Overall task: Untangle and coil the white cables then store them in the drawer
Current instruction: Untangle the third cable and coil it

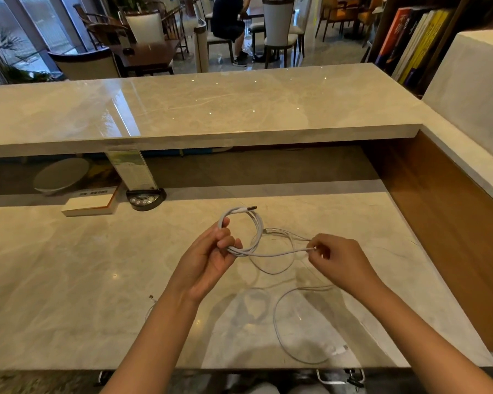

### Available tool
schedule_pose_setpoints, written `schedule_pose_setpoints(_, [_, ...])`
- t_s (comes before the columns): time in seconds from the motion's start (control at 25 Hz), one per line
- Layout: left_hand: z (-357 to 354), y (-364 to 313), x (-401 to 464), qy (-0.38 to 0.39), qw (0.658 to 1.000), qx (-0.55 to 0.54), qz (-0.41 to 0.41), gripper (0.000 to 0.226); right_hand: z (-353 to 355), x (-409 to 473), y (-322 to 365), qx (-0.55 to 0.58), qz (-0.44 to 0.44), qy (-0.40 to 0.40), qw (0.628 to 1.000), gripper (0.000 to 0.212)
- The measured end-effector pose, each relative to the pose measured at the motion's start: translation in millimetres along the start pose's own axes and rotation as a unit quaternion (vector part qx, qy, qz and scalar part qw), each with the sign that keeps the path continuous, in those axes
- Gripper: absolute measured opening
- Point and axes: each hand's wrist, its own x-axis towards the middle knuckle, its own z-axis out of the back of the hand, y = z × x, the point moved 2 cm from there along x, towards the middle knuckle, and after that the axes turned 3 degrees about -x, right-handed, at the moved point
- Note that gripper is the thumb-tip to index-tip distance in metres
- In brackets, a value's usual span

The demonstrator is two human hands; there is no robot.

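Nearest the camera, a loose cable lies in an open curve on the table, its plug at the near right edge. Above it, the left hand pinches a coil of several turns, USB plug sticking out at the far side; the right hand pinches the same cable's free tail, drawn taut between the two. Coiling is the step in hand, nearly done by my judgement. Next, the tail wants wrapping onto the coil. I count two hands and at least two white cables (thin strands behind the coil may be a third). No drawer is in view.
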Motion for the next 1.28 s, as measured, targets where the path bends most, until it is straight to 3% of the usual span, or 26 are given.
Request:
schedule_pose_setpoints(0.12, [2, 6, 4, 0.005, 1.0, 0.012, 0.018, 0.038, 7, 9, -1, 0.256, -0.153, -0.033, 0.954, 0.005])
schedule_pose_setpoints(0.2, [0, 8, 4, -0.019, 0.999, 0.041, 0.015, 0.013, 7, 15, 0, 0.346, -0.215, -0.063, 0.911, 0.024])
schedule_pose_setpoints(0.28, [0, 10, 4, -0.032, 0.997, 0.065, 0.017, 0.024, 4, 22, 3, 0.465, -0.26, -0.055, 0.845, 0.037])
schedule_pose_setpoints(0.36, [-1, 12, 4, -0.035, 0.997, 0.072, 0.023, 0.023, 4, 27, 7, 0.539, -0.272, -0.038, 0.796, 0.032])
schedule_pose_setpoints(0.4, [1, 12, 4, -0.034, 0.996, 0.076, 0.026, 0.019, 6, 29, 8, 0.537, -0.265, -0.028, 0.8, 0.028])
schedule_pose_setpoints(0.48, [3, 12, 6, -0.018, 0.996, 0.08, 0.035, 0.01, 8, 31, 9, 0.459, -0.224, -0.001, 0.86, 0.026])
schedule_pose_setpoints(0.56, [6, 12, 7, 0.005, 0.996, 0.082, 0.047, 0.028, 9, 28, 14, 0.32, -0.147, 0.042, 0.935, 0.026])
schedule_pose_setpoints(0.64, [6, 13, 9, 0.017, 0.995, 0.08, 0.055, 0.036, 4, 24, 23, 0.232, -0.074, 0.093, 0.965, 0.027])
schedule_pose_setpoints(0.76, [3, 17, 11, 0.018, 0.996, 0.056, 0.069, 0.033, -3, 20, 34, 0.246, -0.008, 0.123, 0.961, 0.028])
schedule_pose_setpoints(0.88, [-4, 17, 11, -0.014, 0.996, 0.058, 0.066, 0.006, -6, 17, 40, 0.301, 0.017, 0.127, 0.945, 0.028])
schedule_pose_setpoints(0.96, [-8, 17, 12, -0.037, 0.996, 0.051, 0.064, 0.015, -8, 12, 43, 0.355, 0.009, 0.121, 0.927, 0.026])
schedule_pose_setpoints(1.16, [-15, 31, 14, -0.065, 0.994, 0.062, 0.068, 0.012, -18, 3, 55, 0.251, 0.108, 0.002, 0.962, 0.061])
schedule_pose_setpoints(1.28, [-17, 36, 14, -0.062, 0.995, 0.044, 0.069, 0.011, -20, 4, 56, 0.223, 0.147, -0.07, 0.961, 0.042])
